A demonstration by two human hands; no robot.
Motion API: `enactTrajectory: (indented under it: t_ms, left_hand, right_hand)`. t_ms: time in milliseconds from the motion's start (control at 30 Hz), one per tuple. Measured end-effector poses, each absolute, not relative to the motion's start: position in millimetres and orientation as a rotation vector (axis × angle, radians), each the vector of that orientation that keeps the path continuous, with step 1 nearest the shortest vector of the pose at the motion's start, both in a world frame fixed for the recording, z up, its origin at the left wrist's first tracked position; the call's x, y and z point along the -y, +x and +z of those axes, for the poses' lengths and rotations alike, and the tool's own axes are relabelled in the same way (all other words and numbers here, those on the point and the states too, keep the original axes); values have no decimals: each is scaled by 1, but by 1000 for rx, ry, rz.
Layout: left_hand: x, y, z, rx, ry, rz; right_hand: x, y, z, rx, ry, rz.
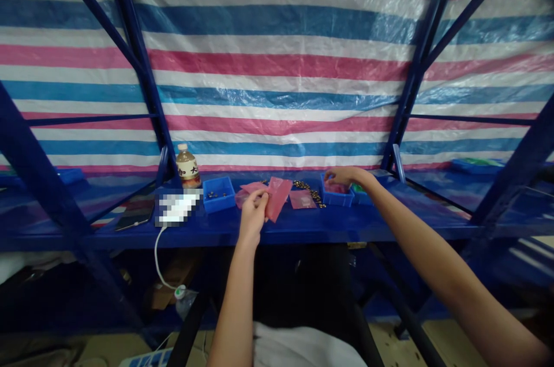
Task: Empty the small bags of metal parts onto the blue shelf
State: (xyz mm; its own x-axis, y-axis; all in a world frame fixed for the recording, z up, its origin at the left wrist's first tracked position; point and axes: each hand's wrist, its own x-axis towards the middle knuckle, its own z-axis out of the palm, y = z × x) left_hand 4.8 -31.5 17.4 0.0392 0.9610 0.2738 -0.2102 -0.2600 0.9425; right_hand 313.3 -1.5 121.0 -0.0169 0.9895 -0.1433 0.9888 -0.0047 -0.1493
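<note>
My left hand point(254, 214) pinches a pink plastic bag point(279, 197) above the front of the blue table. More pink bags lie behind it, and a flat pink bag point(302, 199) rests on the table to its right. My right hand point(340, 175) reaches over a blue bin point(339, 199) with pink bags inside. Its fingers are bent downward and apart, their tips partly hidden, and I see nothing held in them. Small brass-coloured parts point(308, 187) are scattered between the flat bag and that bin.
At left stand a blue bin point(219, 197) with a few small parts, a labelled bottle point(187, 168) and a phone point(135, 218). A white cable point(158, 257) hangs off the table edge. Another bin with green contents point(358, 188) adjoins the right one. Blue posts point(145, 75) frame a striped sheet.
</note>
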Motion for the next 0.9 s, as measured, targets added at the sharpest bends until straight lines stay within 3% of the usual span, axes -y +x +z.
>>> enactTrajectory:
  t_ms: [133, 267, 367, 500, 600, 767, 900]
  left_hand:
    - [35, 10, 20, -736, 1203, 1398]
    - [44, 13, 25, -480, 1118, 1153]
    - [51, 11, 28, -356, 1104, 962]
    - [53, 7, 29, -410, 1152, 865]
    - [49, 4, 24, -581, 1181, 978]
    - [41, 2, 17, -693, 1186, 1099]
    - [39, 3, 15, -683, 1218, 1104]
  right_hand:
    - [28, 281, 142, 2368, -1621, 147]
    - [62, 221, 157, 2591, -864, 197]
    - [74, 187, 159, 2679, -648, 325]
    - [70, 186, 164, 2629, -819, 600]
    - [58, 217, 177, 2536, -1094, 563]
    - [31, 287, 197, 2433, -1673, 107]
    - [14, 312, 183, 2340, -2041, -358]
